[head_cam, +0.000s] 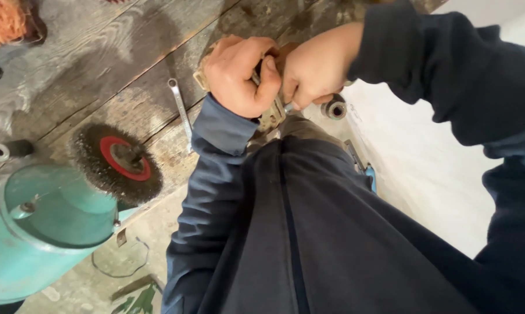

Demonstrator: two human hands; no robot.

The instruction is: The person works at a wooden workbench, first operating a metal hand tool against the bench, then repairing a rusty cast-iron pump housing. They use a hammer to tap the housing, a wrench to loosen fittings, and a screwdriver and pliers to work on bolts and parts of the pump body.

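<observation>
2 hands on a rusty part

i see my left hand (pixel 239 75) and right hand (pixel 316 70) both clenched around a small rusty tan metal part (pixel 272 116); a round wire brush wheel with a red hub (pixel 118 163) lies at 8 o'clock.

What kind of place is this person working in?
Most likely a workshop. A wire brush wheel is mounted on a teal bench grinder, and a wrench lies on the worn wooden workbench. Both hands grip a rusty metal part.

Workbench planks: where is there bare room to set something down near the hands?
Bare planks lie left of the left hand, above the wire brush wheel and beyond the wrench. Crowded: around both hands, the right hand too, clamped on a rusty part, beside the socket.
</observation>
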